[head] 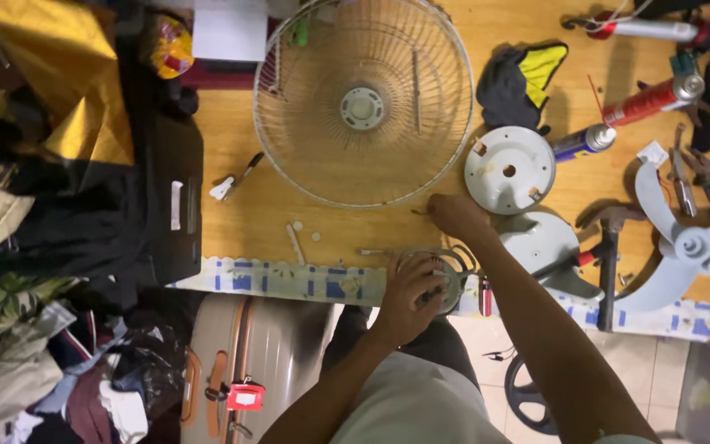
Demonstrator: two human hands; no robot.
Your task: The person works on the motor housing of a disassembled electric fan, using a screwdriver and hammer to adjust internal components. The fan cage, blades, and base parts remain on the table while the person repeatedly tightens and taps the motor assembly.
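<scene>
The left hand (408, 296) was wrapped tight around the round grey fan motor (445, 275) at the table's near edge, while just above it the right hand (456, 215) pinched something tiny by the wire fan guard (363, 103), so this looked like fixing-together work needing steady little finger moves.

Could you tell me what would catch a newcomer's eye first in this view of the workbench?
The large round white wire fan guard lies flat at the top middle of the wooden table. To the right, at the table's edge, rests a pale grey three-bladed fan propeller. At the near edge, the left hand grips a round grey ribbed fan part, while the right hand touches the table just below the guard.
</scene>
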